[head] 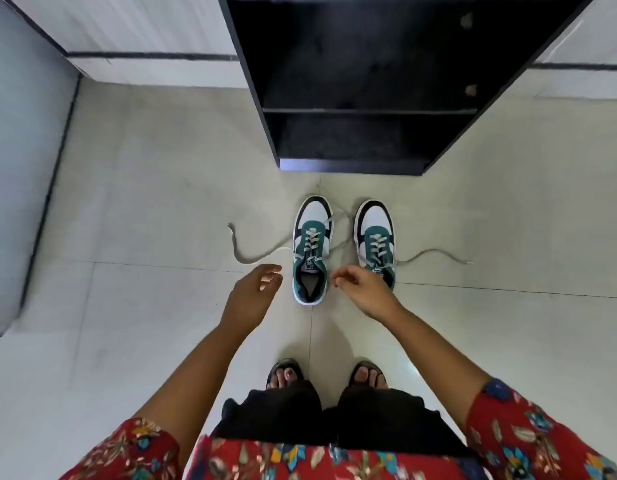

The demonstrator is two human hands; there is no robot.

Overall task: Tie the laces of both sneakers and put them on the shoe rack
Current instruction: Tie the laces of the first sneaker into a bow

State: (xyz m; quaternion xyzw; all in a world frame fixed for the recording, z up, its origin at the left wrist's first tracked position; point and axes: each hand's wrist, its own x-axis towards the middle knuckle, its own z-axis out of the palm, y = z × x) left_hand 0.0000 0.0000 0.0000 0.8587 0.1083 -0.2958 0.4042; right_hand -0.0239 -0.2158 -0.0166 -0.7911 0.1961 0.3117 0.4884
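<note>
While both pairs of laces lie loose across the pale tiled floor [144,202], the task stands at its very start: nothing is tied and nothing is shelved. Two green, white and black low-top sneakers sit side by side, toes pointing at the black open-fronted shoe rack [352,166], which stands just beyond them with its lower shelves bare. From the left sneaker [312,249] a long grey lace [246,256] snakes out to the left, and from the right sneaker [375,239] another grey lace [435,252] trails off to the right; the inner ends cross in the gap between the two shoes. The person stands over them in dark sandals, both arms stretched down and forward from red floral sleeves [528,434]. The left hand [255,289] hangs beside the left sneaker's collar, palm turned inward, fingers loosely spread and holding nothing. The right hand [362,289] hovers between the two heels, its fingers curled toward the thumb as if pinching; whether a lace end is caught there I cannot tell. The step in hand looks to be reaching for the left sneaker's laces. Next, each hand probably needs one lace end of that shoe, drawn up taut before crossing.
</note>
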